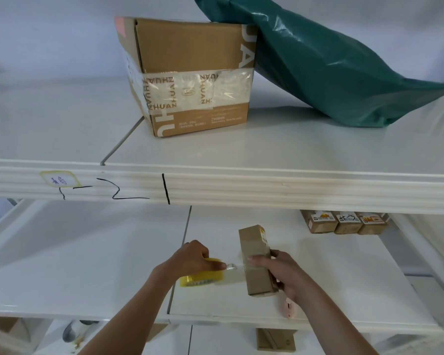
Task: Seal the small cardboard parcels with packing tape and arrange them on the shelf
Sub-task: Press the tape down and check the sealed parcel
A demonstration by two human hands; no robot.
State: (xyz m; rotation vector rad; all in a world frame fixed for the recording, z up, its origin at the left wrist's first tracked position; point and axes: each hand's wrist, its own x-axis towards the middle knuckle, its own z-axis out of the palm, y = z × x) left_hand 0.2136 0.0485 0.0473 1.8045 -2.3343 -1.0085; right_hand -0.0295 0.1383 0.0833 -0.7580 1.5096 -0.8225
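Cardboard parcel in hand: small oblong carton point(257, 262), long axis running away from the viewer, just above the lower shelf point(87, 272).
Right hand: right hand point(283, 272) curled round the parcel's right side, thumb laid across its top over the tape strip.
Left hand: left hand point(194, 260) closed over a yellow roll of packing tape point(200, 276), fingers wrapped on top, just left of the parcel.
Tape strip: clear band point(232, 275) stretched from the roll to the parcel's top face; something small and shiny sits at the fingertips, possibly a cutter, too blurred to tell.
Pink object: small pale item point(289, 307) on the shelf near the right wrist.
Finished parcels: three labelled small cartons point(345, 222) side by side, touching, at the back right of the lower shelf.
Upper shelf: large taped cardboard box point(192, 75), with a green plastic mailer bag point(331, 62) leaning on its right side.
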